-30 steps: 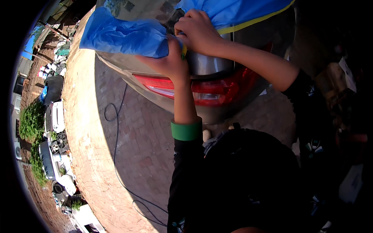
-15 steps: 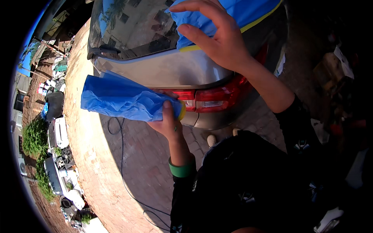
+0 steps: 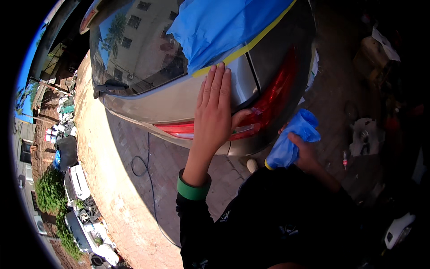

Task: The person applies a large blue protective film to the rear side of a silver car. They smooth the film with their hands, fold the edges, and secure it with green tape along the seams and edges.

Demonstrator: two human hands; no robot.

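My left hand lies flat with fingers stretched out over the rear of a grey-beige car. Its fingertips reach the yellow tape edge of a blue plastic sheet, which covers part of the rear window and bodywork. The thumb points towards the red tail light. Lower and to the right, my right hand is closed around a roll of blue masking film with a yellow end. Some of its fingers are hidden behind the roll.
A dark hose runs across the paved ground on the left. Scrap, car panels and bushes line the wall farther left. At right lie a cardboard box and a grey metal part in shadow.
The roll of masking film has passed from my left hand to my right and moved rightward. My left hand has moved up onto the car; my right hand has come down from the sheet.
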